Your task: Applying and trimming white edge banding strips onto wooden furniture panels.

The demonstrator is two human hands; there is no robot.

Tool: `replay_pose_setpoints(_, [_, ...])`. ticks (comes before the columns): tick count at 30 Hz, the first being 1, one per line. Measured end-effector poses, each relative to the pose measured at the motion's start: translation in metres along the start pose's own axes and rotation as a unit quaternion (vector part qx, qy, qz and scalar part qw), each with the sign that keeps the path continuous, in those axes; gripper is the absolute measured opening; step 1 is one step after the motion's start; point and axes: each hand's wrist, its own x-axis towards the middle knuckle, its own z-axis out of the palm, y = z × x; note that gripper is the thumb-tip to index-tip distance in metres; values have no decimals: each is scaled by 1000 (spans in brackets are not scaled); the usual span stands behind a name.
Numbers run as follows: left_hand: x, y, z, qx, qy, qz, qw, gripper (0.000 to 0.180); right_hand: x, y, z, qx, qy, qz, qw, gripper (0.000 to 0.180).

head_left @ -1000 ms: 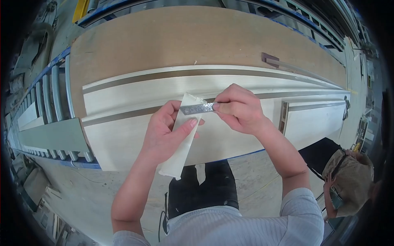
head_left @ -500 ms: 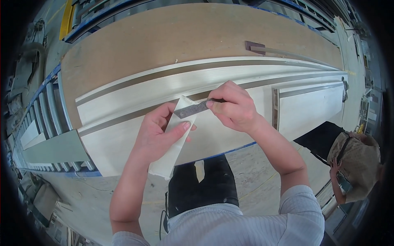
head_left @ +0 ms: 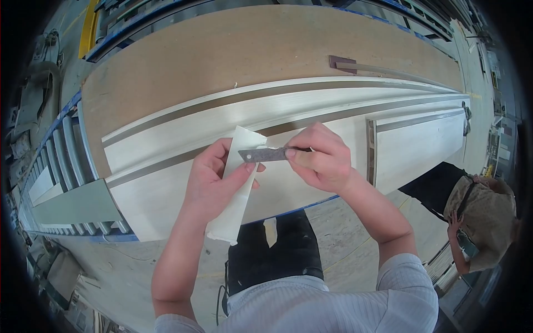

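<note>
My left hand is closed around a long pale strip with ragged ends, its thumb pressed on the front. In my right hand a flat grey blade-like strip with a small hole near its tip is pinched between thumb and fingers. The grey strip lies across the upper part of the pale one, touching its right edge near my left thumb. Beneath both hands are long white panels with brown grooves. What the pale strip is made of I cannot tell.
A brown board covers the table behind the panels. A thin bar with a dark plate rests there. On the right lies a shorter white panel. Metal rollers line the left. Another person stands at the right.
The grey strip has swung from a slant to nearly level, its tip rising slightly and moving right across the pale strip. The pale strip has turned more upright in my left hand.
</note>
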Motion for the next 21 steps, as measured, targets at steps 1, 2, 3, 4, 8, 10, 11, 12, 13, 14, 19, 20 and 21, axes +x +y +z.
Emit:
replay_pose_setpoints(1, [0,0,2,1,0,0,1000,24,-2,1,1,-2,-4,5,1000,23])
replay_pose_setpoints(2, [-1,0,4,-4,3,8,1000,25,-4,1,2,-3,-3,5,1000,23])
replay_pose_setpoints(3, [-2,-1,6,-10,6,16,1000,25,-4,2,3,-15,-4,4,1000,23])
replay_pose_setpoints(4, [-3,-1,6,-9,6,15,1000,25,-5,3,4,-27,-4,3,1000,23])
replay_pose_setpoints(8, [-1,-4,8,-1,-15,-3,1000,24,-6,13,4,-44,9,-1,999,24])
replay_pose_setpoints(10, [0,-6,8,0,-17,-11,1000,24,-7,17,4,-59,19,29,998,23])
replay_pose_setpoints(11, [-1,-6,8,8,-34,-23,999,24,-8,19,2,-60,19,30,998,23])
replay_pose_setpoints(12, [-1,-6,7,17,-49,-35,998,23,-9,20,2,-65,38,80,994,23])
replay_pose_setpoints(13, [0,-7,8,18,-49,-36,998,23,-9,21,0,-71,58,129,987,22])
replay_pose_setpoints(14, [2,-8,9,16,-36,-36,999,23,-9,19,-3,-70,58,130,987,22])
replay_pose_setpoints(19, [9,-6,17,9,37,-39,999,25,-11,-2,-5,0,56,125,991,21])
replay_pose_setpoints(20, [10,-8,19,-4,36,-25,999,26,-11,-5,-1,10,60,120,991,23])
replay_pose_setpoints(21, [11,-8,22,-16,33,-9,999,26,-12,-5,1,9,61,120,991,23])
